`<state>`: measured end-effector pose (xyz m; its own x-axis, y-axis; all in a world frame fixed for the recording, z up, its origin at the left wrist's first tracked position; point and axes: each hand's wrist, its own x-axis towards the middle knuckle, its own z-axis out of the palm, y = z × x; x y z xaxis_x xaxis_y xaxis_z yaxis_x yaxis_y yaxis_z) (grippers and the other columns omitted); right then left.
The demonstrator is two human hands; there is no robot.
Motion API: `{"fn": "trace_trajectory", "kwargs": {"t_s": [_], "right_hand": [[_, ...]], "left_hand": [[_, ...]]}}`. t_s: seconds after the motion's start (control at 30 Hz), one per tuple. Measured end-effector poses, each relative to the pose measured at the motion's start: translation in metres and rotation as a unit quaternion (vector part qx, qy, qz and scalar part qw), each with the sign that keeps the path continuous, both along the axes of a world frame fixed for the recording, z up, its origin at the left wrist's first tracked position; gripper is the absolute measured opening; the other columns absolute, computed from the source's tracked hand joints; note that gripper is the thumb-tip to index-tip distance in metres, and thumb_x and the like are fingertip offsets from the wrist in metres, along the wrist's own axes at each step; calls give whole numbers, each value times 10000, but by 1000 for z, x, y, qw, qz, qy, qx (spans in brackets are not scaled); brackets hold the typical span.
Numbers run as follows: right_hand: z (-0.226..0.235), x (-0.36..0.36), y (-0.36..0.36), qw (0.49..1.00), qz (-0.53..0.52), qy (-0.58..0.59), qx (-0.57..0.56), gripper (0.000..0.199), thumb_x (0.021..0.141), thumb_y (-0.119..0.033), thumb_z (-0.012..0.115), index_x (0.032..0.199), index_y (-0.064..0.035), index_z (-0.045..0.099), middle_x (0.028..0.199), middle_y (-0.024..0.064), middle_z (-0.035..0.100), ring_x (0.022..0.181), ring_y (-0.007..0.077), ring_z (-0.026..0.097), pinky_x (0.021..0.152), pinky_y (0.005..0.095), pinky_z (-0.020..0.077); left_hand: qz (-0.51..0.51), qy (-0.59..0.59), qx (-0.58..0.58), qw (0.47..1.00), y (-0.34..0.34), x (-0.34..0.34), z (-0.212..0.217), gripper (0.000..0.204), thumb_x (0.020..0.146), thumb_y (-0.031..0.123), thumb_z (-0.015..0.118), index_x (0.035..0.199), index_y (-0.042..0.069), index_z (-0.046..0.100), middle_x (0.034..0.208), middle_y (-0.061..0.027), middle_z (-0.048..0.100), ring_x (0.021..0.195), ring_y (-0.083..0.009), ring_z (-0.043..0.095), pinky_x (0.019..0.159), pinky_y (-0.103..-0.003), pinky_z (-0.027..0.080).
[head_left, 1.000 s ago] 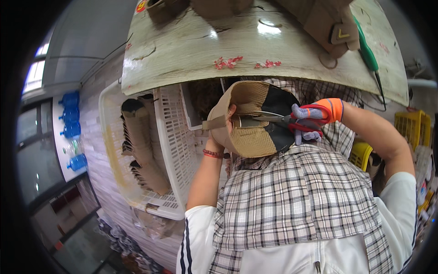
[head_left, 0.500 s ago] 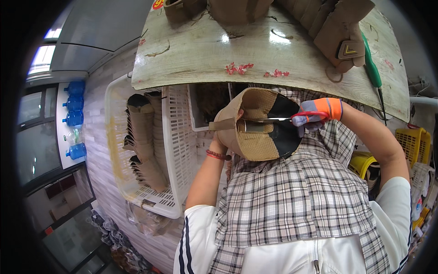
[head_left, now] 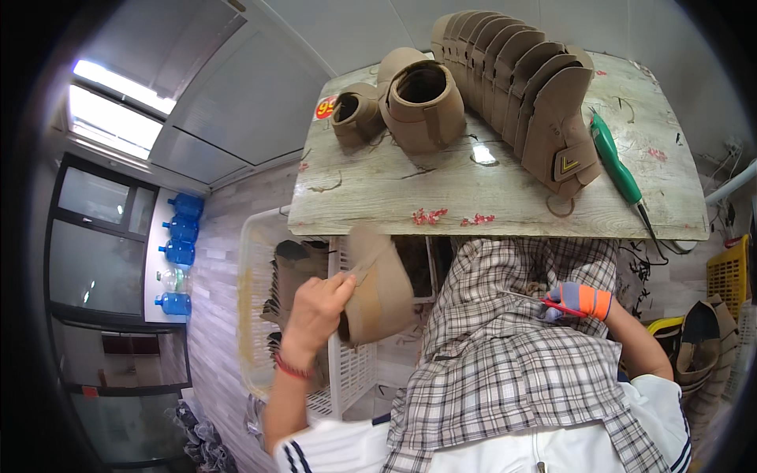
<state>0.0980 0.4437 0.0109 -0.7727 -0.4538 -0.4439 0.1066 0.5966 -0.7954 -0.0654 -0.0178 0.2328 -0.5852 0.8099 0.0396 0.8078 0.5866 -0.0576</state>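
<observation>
The step in hand appears to be carrying the tan upper (head_left: 384,303) beside the white basket (head_left: 359,374); the left hand (head_left: 319,311) has its grip pinched on the edge, while the right hand (head_left: 579,298) closes around red-handled scissors (head_left: 564,308). The next move calls for clearing the basket wall. The upper's long axis runs roughly vertically in view, its blurred end pointing toward the desk (head_left: 355,211).
</observation>
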Motion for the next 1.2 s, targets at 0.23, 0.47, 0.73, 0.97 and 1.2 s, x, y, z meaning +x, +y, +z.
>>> {"fn": "trace_trajectory", "kwargs": {"t_s": [0.23, 0.47, 0.73, 0.97, 1.2], "right_hand": [[-10, 23, -1, 950, -217, 10, -226, 339, 933, -310, 590, 982, 2, 714, 651, 56, 621, 607, 150, 557, 577, 321, 461], [-42, 22, 4, 968, -224, -17, -109, 296, 950, -359, 640, 965, -69, 699, 661, -2, 606, 605, 91, 531, 570, 281, 436], [-31, 24, -5, 925, -294, -79, -229, 246, 945, -282, 644, 898, -42, 675, 684, -38, 577, 632, 54, 488, 562, 233, 398], [-28, 17, -7, 933, -286, -103, -190, 445, 913, -413, 638, 1036, 11, 700, 671, -35, 571, 598, 62, 494, 536, 229, 398], [-13, 10, -16, 940, -303, -98, -122, 263, 935, -300, 650, 939, -39, 684, 663, -37, 565, 605, 59, 491, 545, 253, 400]], "left_hand": [[-131, 268, 123, 947, 72, -92, 128, 281, 800, 7, 579, 1050, 25, 707, 1015, -166, 713, 863, -325, 681, 777, -403, 543], [-203, 296, 55, 932, 243, -213, 111, 179, 818, 15, 568, 957, 81, 661, 878, -77, 684, 866, -278, 674, 830, -375, 529], [-124, -95, 265, 952, 270, -296, 53, 390, 927, 24, 486, 1274, 129, 628, 1260, -106, 625, 1195, -236, 585, 1038, -327, 445], [166, 133, 178, 961, 127, -362, -80, 416, 796, 260, 765, 1164, 92, 665, 1423, -216, 486, 1388, -353, 384, 1120, -446, 354], [223, 173, 270, 920, 94, -340, -101, 309, 708, 176, 785, 969, 91, 642, 1379, -107, 559, 1348, -344, 441, 1063, -539, 338]]}}
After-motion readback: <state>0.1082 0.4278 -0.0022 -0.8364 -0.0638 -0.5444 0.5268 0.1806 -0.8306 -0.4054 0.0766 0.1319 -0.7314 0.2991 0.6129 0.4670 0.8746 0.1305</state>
